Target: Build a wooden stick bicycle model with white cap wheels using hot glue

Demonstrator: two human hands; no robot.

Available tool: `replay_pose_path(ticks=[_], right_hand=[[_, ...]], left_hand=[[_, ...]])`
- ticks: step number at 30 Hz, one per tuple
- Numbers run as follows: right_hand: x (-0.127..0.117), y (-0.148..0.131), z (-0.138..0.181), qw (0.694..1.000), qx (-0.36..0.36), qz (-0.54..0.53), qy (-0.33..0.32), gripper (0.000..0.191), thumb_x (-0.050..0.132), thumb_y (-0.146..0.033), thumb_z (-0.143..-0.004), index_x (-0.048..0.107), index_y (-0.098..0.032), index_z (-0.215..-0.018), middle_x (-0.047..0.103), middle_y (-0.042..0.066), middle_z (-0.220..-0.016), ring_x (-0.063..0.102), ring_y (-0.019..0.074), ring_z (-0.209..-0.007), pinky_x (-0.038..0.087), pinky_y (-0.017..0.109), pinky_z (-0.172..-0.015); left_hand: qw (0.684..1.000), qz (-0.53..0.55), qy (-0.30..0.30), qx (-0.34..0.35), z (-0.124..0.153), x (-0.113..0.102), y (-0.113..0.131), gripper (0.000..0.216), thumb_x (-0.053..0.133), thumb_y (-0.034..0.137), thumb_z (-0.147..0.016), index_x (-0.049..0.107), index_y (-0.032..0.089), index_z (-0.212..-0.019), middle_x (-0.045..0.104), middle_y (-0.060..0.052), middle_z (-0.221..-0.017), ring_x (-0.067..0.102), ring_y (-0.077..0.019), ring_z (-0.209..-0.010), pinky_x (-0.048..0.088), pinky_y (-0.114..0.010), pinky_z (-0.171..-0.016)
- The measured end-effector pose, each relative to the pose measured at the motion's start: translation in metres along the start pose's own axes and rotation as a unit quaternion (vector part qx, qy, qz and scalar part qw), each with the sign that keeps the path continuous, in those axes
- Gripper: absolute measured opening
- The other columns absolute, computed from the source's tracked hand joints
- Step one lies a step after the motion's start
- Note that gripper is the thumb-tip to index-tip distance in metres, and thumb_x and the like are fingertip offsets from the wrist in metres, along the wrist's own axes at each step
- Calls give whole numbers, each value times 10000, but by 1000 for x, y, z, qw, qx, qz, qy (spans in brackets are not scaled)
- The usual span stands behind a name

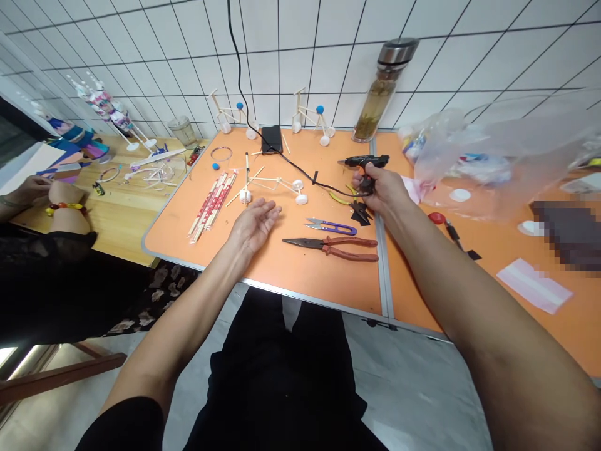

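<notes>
Right fingers (365, 183) around glue gun (360, 161), left fingers (270, 210) open on orange table (300, 275), white-tiled wall (305, 56) behind.

Table (291, 275): smooth matt orange top, metal edging. On it: glue gun (359, 161), matt black plastic; pliers (323, 244), dark metal, red rubbery grips. Behind it: glossy white tiles (291, 50).

black glue gun (360, 161), held level, nozzle pointing left
</notes>
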State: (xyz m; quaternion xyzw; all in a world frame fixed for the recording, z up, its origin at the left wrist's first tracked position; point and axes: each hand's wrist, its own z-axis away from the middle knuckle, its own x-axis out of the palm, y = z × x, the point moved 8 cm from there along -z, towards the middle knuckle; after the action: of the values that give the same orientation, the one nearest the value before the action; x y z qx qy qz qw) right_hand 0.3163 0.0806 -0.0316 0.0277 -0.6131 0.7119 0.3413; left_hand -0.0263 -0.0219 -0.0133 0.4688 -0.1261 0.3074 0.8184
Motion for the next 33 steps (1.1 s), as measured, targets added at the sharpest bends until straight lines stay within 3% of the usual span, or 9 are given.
replay_pose_path(ticks=[8,14,18,22,26,30,33], right_hand=[[1,0,3,1000,11,-13,3,291,553,-104,-1170,633,-189,-904,630,6,-766,650,89,-670,601,117,-561],[-2,2,2,1000,21,-1,16,277,579,-130,-1168,642,-195,-906,642,9,-749,672,102,-661,613,129,-545],[-3,1,3,999,36,25,26,237,677,-92,-1093,634,-196,-884,661,21,-744,670,108,-622,638,149,-552],[-6,-4,10,995,58,66,50,212,639,-25,-1056,663,-179,-912,665,45,-713,688,136,-606,616,162,-501],[-8,-16,15,991,62,118,12,237,614,16,-1068,717,-140,-922,694,67,-710,672,122,-600,568,140,-477],[-22,-30,13,979,55,195,0,207,725,45,-1005,776,-146,-945,778,100,-776,701,150,-587,589,198,-448],[-30,-44,13,958,20,287,15,232,817,11,-952,763,-191,-853,752,80,-726,697,177,-583,525,212,-385]], left_hand=[[1000,20,-4,14,-30,16,6,420,528,-77,-1085,614,163,-1420,766,-11,-981,804,-93,-709,675,-139,-694],[1000,18,-5,8,-37,13,5,480,593,-57,-1052,678,174,-1464,828,-71,-1122,810,-88,-755,699,-160,-791],[1000,11,-6,10,-38,14,4,457,602,-54,-1050,703,161,-1440,843,-89,-1162,821,-98,-808,697,-169,-837],[1000,1,-16,11,-37,15,3,427,595,-64,-1044,707,149,-1397,839,-78,-1123,811,-96,-809,692,-179,-871],[1000,-10,-24,18,-35,15,5,371,571,-66,-1050,699,146,-1327,826,-62,-1072,802,-94,-800,679,-166,-850],[999,-13,-28,22,-36,15,5,340,571,-66,-1046,693,142,-1286,821,-60,-1032,792,-96,-775,666,-157,-799],[999,-11,-27,17,-35,16,5,358,581,-63,-1040,695,154,-1301,823,-55,-1022,788,-91,-760,666,-157,-782]])
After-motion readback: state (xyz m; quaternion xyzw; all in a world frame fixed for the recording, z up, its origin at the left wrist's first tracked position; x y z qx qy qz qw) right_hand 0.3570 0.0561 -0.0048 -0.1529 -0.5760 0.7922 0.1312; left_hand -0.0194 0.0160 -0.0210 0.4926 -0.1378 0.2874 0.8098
